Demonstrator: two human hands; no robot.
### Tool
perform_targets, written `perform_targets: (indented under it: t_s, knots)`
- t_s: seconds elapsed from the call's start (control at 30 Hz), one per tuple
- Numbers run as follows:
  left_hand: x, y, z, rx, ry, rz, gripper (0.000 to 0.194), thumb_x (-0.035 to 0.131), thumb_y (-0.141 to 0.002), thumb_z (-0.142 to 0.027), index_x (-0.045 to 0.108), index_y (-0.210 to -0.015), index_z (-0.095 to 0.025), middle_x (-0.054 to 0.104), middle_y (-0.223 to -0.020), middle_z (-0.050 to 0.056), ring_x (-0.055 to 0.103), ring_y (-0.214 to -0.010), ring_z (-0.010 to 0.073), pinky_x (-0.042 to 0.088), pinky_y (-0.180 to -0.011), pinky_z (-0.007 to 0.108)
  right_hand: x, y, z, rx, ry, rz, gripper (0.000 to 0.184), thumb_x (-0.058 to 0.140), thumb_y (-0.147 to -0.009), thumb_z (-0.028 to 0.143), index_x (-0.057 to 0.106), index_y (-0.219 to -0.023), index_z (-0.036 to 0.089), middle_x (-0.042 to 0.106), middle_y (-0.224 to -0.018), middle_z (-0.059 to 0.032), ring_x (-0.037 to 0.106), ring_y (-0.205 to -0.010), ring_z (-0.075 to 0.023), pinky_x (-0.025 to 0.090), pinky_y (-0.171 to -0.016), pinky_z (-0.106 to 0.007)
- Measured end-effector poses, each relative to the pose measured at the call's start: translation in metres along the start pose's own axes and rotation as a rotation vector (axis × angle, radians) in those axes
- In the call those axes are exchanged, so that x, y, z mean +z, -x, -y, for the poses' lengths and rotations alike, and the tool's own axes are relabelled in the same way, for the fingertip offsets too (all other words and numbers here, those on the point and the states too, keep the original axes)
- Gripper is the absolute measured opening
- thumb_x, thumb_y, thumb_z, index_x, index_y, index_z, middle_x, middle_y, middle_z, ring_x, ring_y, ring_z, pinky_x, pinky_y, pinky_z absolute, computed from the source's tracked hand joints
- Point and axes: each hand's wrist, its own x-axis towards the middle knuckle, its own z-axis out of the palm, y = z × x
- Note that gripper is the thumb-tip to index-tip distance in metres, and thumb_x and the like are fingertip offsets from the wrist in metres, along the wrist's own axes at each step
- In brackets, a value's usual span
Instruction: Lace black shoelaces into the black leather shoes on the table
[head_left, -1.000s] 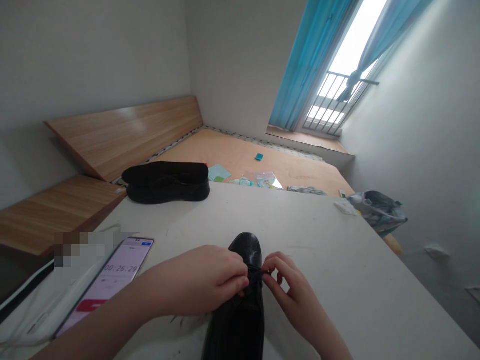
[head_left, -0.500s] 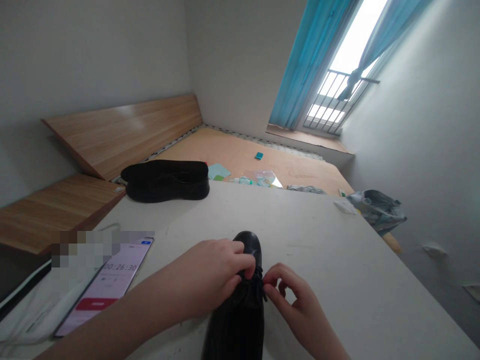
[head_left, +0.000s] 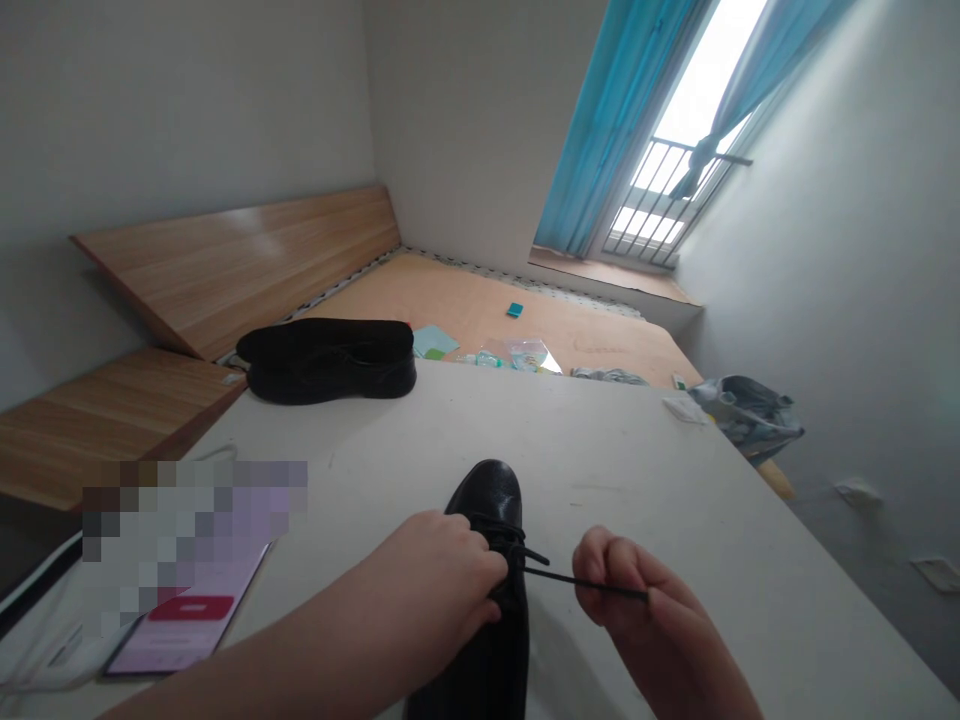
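Observation:
A black lace-up shoe (head_left: pixel 492 490) lies on the white table with its toe pointing away from me. My left hand (head_left: pixel 450 580) is closed over the shoe's left side at the lacing; whether its fingertips also pinch a lace is hidden. To the right of the shoe, my right hand (head_left: pixel 645 600) pinches a thin black shoelace (head_left: pixel 559 577), which runs taut from the lacing to my fingers. A second, short lace end sticks out just above it. Another black shoe (head_left: pixel 330 365) rests on the table's far left edge, lying sideways to me.
On the table's left is a phone (head_left: pixel 176 640), partly blurred out, beside a white cable. Beyond the white table (head_left: pixel 615 450), small packets and papers lie on a peach-coloured bed (head_left: pixel 450 290). A bag (head_left: pixel 750 415) stands past the right edge.
My right hand has moved right, away from the shoe, drawing the shoelace out straight. My left hand has lowered slightly from the toe and stays on the shoe.

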Motion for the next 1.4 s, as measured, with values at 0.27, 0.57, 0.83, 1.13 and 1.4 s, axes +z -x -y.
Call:
perform_targets:
  t_s: [0.27,0.57,0.83,1.13,1.4]
  knots:
    - [-0.023,0.026,0.02,0.099,0.119,-0.195,0.033,0.046,-0.098,-0.03,0.06,-0.069,-0.021,0.066,-0.071,-0.001,0.06,-0.066,0.017,0.036,-0.059,0.03,-0.013,0.02,0.028,-0.185,-0.087,-0.157,0.031,0.045,-0.088,0.05,0.038,-0.068,0.028,0.025,-0.063,0.0027,0.019,-0.045,-0.0164,0.023,-0.037,-0.031]
    - [-0.046,0.04,0.024,0.381,0.574,-0.388,0.034,0.04,-0.102,-0.032,0.061,-0.078,-0.019,0.062,-0.084,0.0,0.058,-0.079,0.0129,0.044,-0.073,0.023,-0.009,0.016,0.003,0.061,0.3,-0.159,0.034,0.057,-0.087,0.056,0.051,-0.08,0.024,0.039,-0.061,0.0032,0.035,-0.057,-0.0148,0.033,-0.055,-0.028]
    - [-0.036,0.029,0.007,0.505,0.544,-0.091,0.008,0.066,-0.089,-0.028,0.065,-0.093,-0.021,0.07,-0.102,-0.001,0.061,-0.097,0.0169,0.044,-0.088,0.026,0.031,-0.005,-0.024,-0.077,0.956,0.058,0.038,0.062,-0.077,0.018,0.06,-0.114,0.026,0.068,-0.099,-0.0046,0.063,-0.087,-0.0233,0.049,-0.077,-0.033]
    - [0.0,0.0,0.025,0.102,0.204,-0.122,0.02,0.07,-0.073,-0.025,0.061,-0.09,-0.023,0.067,-0.084,-0.003,0.063,-0.078,0.0206,0.04,-0.064,0.03,0.035,-0.008,-0.03,-0.157,0.941,0.069,0.031,0.048,-0.072,0.006,0.052,-0.098,0.023,0.06,-0.093,-0.0035,0.058,-0.088,-0.0207,0.048,-0.076,-0.032]
    - [0.002,-0.006,0.022,0.113,0.187,-0.112,0.013,0.062,-0.069,-0.02,0.06,-0.082,-0.022,0.064,-0.083,-0.001,0.06,-0.078,0.0197,0.038,-0.063,0.029,0.033,-0.014,-0.029,-0.179,0.848,0.062,0.02,0.048,-0.077,0.01,0.054,-0.091,0.024,0.054,-0.095,-0.0031,0.053,-0.092,-0.0215,0.046,-0.08,-0.033]
